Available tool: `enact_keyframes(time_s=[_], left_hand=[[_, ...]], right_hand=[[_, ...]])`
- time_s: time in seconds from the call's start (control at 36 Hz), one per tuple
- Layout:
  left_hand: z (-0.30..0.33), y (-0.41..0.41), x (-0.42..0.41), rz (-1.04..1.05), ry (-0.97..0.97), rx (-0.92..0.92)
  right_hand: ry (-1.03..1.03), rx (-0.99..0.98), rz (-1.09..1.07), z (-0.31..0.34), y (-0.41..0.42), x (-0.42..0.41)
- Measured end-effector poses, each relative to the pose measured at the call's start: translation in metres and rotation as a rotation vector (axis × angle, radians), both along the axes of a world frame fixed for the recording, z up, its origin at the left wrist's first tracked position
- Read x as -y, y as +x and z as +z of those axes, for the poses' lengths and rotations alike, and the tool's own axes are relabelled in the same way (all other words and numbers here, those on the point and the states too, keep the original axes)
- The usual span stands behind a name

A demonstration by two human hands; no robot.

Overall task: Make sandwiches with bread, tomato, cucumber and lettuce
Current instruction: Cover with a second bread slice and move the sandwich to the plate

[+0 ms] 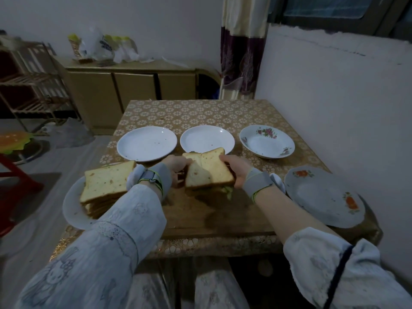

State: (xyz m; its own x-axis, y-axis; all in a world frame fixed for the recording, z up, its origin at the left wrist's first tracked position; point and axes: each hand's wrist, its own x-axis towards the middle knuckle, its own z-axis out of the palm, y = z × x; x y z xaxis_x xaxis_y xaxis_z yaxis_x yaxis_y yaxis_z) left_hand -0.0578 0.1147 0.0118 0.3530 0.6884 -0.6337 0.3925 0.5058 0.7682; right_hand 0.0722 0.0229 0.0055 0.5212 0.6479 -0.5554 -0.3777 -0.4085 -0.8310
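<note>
A sandwich point(208, 169) with lettuce showing at its lower right edge is lifted over the wooden cutting board point(214, 217). My left hand point(177, 167) grips its left side and my right hand point(235, 171) grips its right side. A stack of bread slices point(107, 185) lies on a white plate point(70, 208) at the left, next to my left forearm. No loose tomato or cucumber shows.
Two white plates point(147, 143) point(207, 137) and a flowered bowl point(267, 141) stand in a row behind the board. A flowered plate point(323, 195) sits at the right. The table point(200, 112) stands against a white wall on the right; a cabinet stands behind.
</note>
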Motion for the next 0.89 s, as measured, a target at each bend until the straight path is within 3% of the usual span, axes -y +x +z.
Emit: enact_keyframes(time_s=[0.33, 0.72, 0.89], left_hand=[[0.048, -0.090, -0.028, 0.175, 0.149, 0.033], [0.039, -0.180, -0.045, 0.354, 0.088, -0.061], [0.026, -0.186, -0.049, 0.377, 0.119, -0.098]], right_hand=[[0.120, 0.029, 0.152, 0.042, -0.070, -0.059], [0.072, 0.011, 0.344, 0.024, -0.157, -0.105], [0.005, 0.236, 0.370, 0.014, -0.167, -0.112]])
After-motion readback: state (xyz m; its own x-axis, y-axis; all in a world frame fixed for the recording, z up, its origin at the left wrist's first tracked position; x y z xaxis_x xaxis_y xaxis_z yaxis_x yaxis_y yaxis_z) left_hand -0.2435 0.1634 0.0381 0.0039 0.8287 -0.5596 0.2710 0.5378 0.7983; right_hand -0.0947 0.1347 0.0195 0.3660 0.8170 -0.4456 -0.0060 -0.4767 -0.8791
